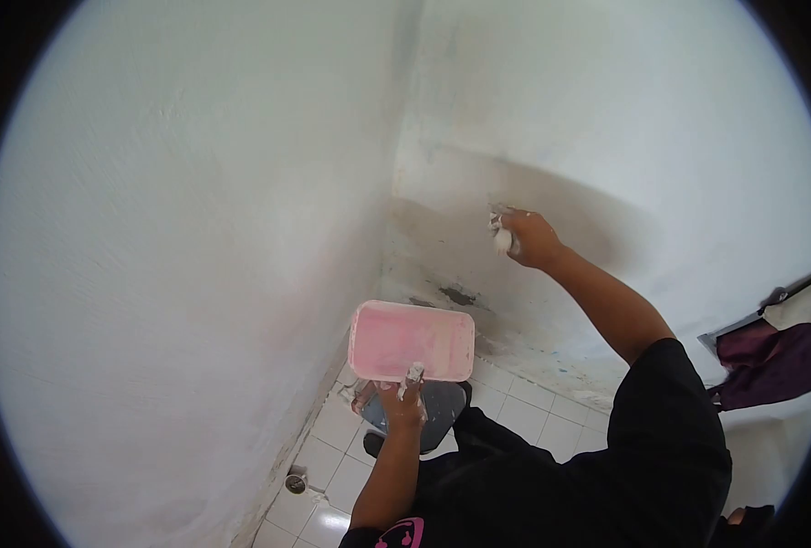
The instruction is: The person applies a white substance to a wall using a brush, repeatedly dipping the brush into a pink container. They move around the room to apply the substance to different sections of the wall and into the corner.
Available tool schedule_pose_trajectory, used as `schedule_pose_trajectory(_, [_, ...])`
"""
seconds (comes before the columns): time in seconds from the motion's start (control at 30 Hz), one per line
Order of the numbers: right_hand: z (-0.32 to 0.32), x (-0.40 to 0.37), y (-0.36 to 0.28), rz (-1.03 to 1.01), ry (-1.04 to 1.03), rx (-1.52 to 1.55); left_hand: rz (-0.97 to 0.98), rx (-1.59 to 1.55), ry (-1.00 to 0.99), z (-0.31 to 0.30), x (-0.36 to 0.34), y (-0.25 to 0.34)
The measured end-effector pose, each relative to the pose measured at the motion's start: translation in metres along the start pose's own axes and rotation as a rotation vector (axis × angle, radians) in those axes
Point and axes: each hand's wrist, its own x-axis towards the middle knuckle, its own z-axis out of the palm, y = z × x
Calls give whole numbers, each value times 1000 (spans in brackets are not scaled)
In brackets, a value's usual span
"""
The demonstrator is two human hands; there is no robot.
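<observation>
My left hand (403,402), smeared with white paste, grips the near edge of a pink rectangular tray (412,342), its thumb over the rim. White residue coats parts of the tray. My right hand (526,237) is raised in front of the right wall (515,110), its fingers closed round a whitish tool handle (502,241). What is at the tool's far end is too small to tell. White paste covers these fingers too. Below the right hand, the wall has a dark bare patch (457,296).
A grey-blue surface (442,411) lies beneath the tray. White floor tiles (332,420) carry a small round cup-like object (296,481) by the left wall (168,274). Purple cloth (775,365) hangs at the right. Stains mark the lower wall near the corner.
</observation>
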Motion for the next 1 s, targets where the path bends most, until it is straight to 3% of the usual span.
schedule_pose_trajectory(0.03, [2, 3, 1, 92, -71, 187, 35, 12, 34, 3, 1, 1])
schedule_pose_trajectory(0.1, [-36, 16, 23, -45, 108, 123, 70, 27, 77, 0, 3, -4])
schedule_pose_trajectory(0.13, [-43, 24, 48, -12, 268, -29, 40, 60, 55, -11, 5, -13])
schedule_pose_trajectory(0.17, [-100, 47, 24, 82, 190, -59, 3, 92, 32, -9, 8, -5])
schedule_pose_trajectory(0.2, [-128, 51, 5, -56, 340, -51, -7, 92, 43, -9, 5, -4])
schedule_pose_trajectory(0.23, [-147, 53, -19, 26, 344, -39, 27, 84, 28, -6, 6, -3])
schedule_pose_trajectory(0.3, [-141, 65, -34, -300, 624, -362, 61, 71, 26, -2, 9, -3])
schedule_pose_trajectory(0.37, [-64, 60, 0, -221, 459, -251, 153, 33, 59, 3, 11, -6])
schedule_pose_trajectory(0.43, [16, 61, 0, -141, 48, -412, 107, 27, 60, 6, 15, 5])
schedule_pose_trajectory(0.5, [47, 62, -12, -69, -284, -125, 60, 36, 54, 6, 14, 11])
schedule_pose_trajectory(0.53, [48, 66, -7, -75, -289, -119, 60, 66, 70, 8, 14, 12])
schedule_pose_trajectory(0.63, [28, 86, 29, -33, 83, 43, 85, 69, 97, 1, 15, -3])
schedule_pose_trajectory(0.67, [-18, 95, 11, -174, 175, 103, 112, 33, 98, -1, 15, -8])
schedule_pose_trajectory(0.7, [-56, 97, -12, -65, 197, 9, 121, 30, 94, 1, 15, -10])
schedule_pose_trajectory(0.77, [-85, 106, -25, -94, 312, -45, 130, -64, 128, 5, 15, -10])
schedule_pose_trajectory(0.83, [-95, 105, -26, -308, 620, -577, 102, -13, 93, -4, 15, -14])
schedule_pose_trajectory(0.9, [-16, 88, 18, -165, 412, -482, 62, 37, 49, -9, 17, -14])
schedule_pose_trajectory(0.93, [1, 72, 7, -107, 146, -337, 35, 13, 90, -7, 16, -14])
schedule_pose_trajectory(1.0, [27, 44, -9, -46, -149, -20, 16, -22, 105, -1, 17, -10])
